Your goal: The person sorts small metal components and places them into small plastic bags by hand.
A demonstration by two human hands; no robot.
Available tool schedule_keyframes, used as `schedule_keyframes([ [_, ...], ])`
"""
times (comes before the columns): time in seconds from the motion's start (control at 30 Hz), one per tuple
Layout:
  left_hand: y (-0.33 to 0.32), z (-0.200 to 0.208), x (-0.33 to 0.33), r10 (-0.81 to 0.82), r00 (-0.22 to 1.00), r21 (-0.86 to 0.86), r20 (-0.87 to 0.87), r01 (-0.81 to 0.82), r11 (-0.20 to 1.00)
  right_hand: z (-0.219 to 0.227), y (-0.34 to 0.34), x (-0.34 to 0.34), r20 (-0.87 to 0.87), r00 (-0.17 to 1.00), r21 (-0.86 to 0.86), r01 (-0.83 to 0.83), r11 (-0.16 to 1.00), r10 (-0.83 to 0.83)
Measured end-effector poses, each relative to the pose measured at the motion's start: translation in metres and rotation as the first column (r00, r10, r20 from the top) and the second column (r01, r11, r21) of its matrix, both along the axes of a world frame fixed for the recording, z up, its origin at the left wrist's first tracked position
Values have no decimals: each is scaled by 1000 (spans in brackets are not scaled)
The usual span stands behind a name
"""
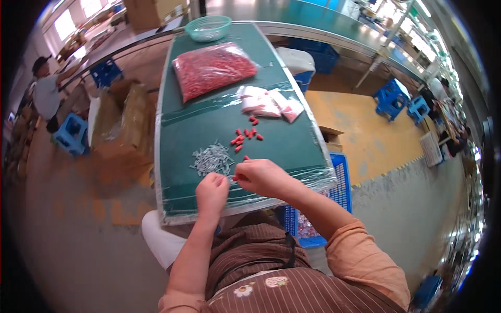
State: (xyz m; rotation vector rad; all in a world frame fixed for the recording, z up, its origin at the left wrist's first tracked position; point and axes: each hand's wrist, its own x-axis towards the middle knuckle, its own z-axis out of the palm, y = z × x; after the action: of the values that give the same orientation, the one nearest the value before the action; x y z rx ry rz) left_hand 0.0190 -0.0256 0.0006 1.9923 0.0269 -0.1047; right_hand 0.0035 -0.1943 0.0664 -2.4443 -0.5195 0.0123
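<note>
My left hand (213, 192) is closed at the near edge of the green table, its fingertips pinched; whatever they grip is hidden. Close beside it, my right hand (259, 175) has its fingers curled around a small red piece (235, 178), whose end shows toward the left hand. Just beyond the left hand lies a pile of small grey screw-like pieces (213, 159). Several loose red pieces (248, 134) are scattered past the right hand. Farther back are small filled clear bags (267, 104) with red and white on them.
A large clear bag of red pieces (214, 69) lies on the table (180, 138), with a green basket (207, 28) behind. A blue crate (342, 182) stands below the right edge. Left of the table is a cardboard box (122, 122); a seated person (49, 94) is beyond it.
</note>
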Motion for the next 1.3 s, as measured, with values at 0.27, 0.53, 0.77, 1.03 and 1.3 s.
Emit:
schedule_keyframes([
  [0.27,-1,1,-8,-28,999,7,42,28,1000,-6,17,0,70,997,-360,-6,933,33],
  [0.53,-1,9,-6,-33,999,1,-6,33,999,8,10,0,-2,999,-370,-31,928,33],
  [0.77,-1,8,-4,-44,998,-55,-38,42,998,10,18,-5,68,990,-344,-92,934,123],
  [1.03,3,-6,-1,-76,994,-119,-80,66,991,8,13,-6,187,977,-260,-54,964,105],
  [1.3,7,25,-10,-329,919,-642,-217,119,757,-24,-4,-9,56,998,226,10,974,-23],
])
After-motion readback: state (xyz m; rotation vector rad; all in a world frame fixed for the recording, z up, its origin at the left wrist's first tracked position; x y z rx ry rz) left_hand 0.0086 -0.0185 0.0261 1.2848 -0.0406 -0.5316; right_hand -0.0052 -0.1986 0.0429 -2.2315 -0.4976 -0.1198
